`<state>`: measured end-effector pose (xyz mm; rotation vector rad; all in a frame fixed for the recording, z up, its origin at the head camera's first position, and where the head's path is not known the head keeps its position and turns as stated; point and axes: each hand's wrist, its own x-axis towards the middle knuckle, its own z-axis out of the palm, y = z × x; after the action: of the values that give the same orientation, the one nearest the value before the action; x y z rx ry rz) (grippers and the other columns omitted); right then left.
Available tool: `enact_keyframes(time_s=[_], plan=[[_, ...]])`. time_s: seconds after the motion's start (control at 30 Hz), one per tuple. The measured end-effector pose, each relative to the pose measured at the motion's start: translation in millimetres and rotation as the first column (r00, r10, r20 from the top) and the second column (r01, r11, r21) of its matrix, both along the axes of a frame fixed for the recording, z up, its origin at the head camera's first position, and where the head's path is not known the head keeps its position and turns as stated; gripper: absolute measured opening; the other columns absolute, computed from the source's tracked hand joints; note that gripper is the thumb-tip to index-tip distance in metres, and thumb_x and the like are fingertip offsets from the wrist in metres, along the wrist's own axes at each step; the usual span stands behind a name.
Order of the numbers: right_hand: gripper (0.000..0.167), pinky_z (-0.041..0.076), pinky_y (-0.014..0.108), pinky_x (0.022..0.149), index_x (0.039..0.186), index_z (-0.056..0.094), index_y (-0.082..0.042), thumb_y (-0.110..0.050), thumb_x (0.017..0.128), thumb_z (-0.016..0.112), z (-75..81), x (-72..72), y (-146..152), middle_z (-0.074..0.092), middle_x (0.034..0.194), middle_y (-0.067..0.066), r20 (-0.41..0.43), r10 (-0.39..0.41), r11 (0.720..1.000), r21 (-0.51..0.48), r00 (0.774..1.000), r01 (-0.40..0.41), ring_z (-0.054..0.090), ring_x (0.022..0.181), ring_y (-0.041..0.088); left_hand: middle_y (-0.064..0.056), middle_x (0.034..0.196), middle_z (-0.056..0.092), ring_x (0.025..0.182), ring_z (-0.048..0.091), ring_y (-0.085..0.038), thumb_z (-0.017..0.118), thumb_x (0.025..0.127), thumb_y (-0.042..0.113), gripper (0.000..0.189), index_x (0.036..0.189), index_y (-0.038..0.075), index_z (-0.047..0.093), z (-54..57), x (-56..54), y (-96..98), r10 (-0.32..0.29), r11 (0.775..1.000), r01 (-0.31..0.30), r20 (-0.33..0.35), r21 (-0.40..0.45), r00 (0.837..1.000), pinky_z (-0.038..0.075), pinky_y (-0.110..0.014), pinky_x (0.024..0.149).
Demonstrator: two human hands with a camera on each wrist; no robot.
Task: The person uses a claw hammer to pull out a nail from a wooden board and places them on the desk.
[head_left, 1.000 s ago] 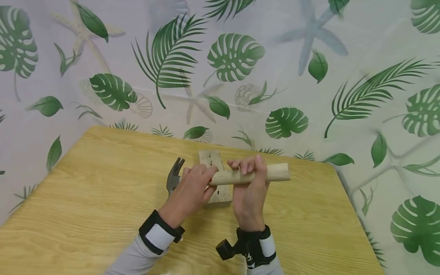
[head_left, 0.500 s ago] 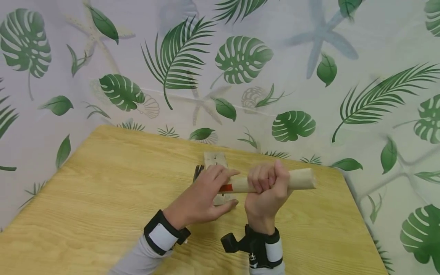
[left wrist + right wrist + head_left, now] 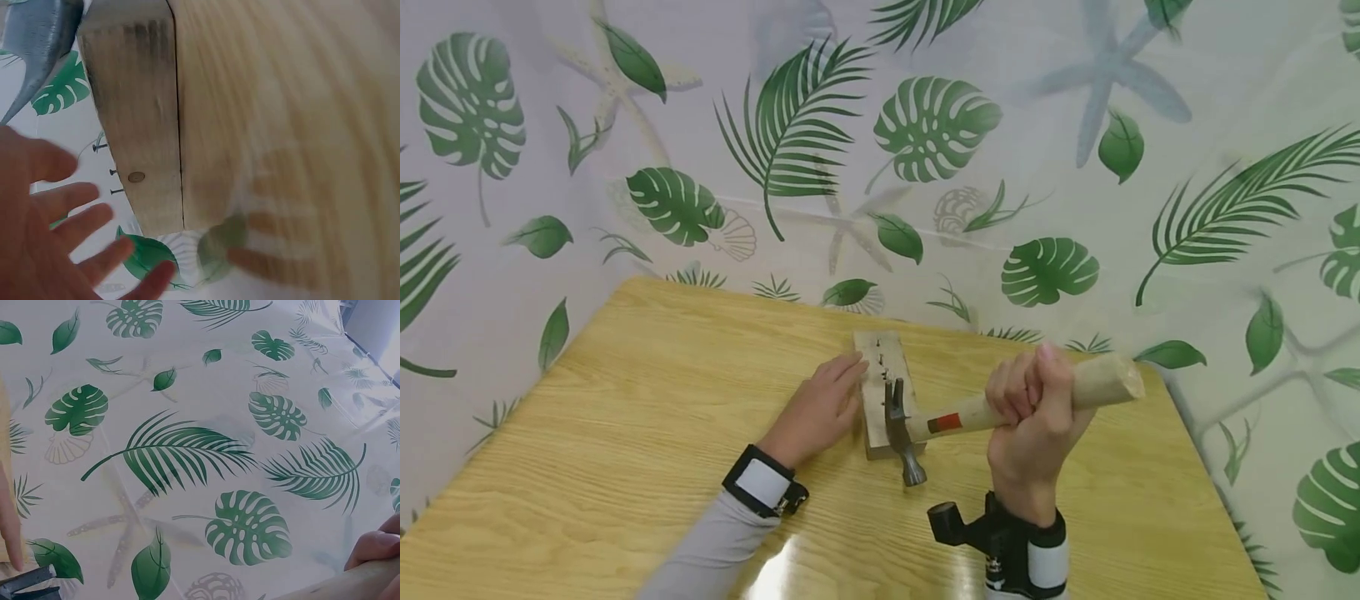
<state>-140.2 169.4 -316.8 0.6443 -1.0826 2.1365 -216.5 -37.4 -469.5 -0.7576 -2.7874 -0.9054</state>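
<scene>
My right hand (image 3: 1032, 429) grips the wooden handle of a claw hammer (image 3: 964, 418), fist wrapped round it near the butt end. The hammer's steel head (image 3: 897, 421) overlaps the near half of a wooden block (image 3: 874, 421) in the head view, claw pointing away. Several nails (image 3: 882, 367) stick up from the block's top; the left wrist view shows nails (image 3: 117, 191) in profile, their shanks partly out. My left hand (image 3: 818, 414) is at the block's left side, fingertips close to its edge. In the left wrist view its fingers (image 3: 84, 226) are spread and hold nothing.
The block lies on a wood-grain table (image 3: 700, 400), toward its far edge. Behind the table hangs a white sheet (image 3: 940, 42) printed with leaves and starfish. Each wrist wears a black strap (image 3: 758, 481) with a camera mount.
My left hand has let go of the hammer and moved down beside the block. My right hand has tightened round the handle and drawn the hammer rightward, baring its head over the block.
</scene>
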Motion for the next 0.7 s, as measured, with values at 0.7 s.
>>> enact_keyframes(time_s=[0.7], plan=[[0.034,0.029,0.020,0.040,0.078,0.047,-0.011,-0.031,0.104,0.058,20.2,-115.9,-19.0,0.036,0.051,-0.005,0.528,-0.211,0.943,0.330,0.823,0.031,0.034,0.039,0.006,-0.003,0.162,0.039,0.140,0.045,-0.033,0.059,0.101,0.017,0.053,0.153,0.010,0.047,-1.6,6.7,2.9,0.032,0.991,-0.025,0.047,-0.131,0.998,0.047,-0.059,0.099]])
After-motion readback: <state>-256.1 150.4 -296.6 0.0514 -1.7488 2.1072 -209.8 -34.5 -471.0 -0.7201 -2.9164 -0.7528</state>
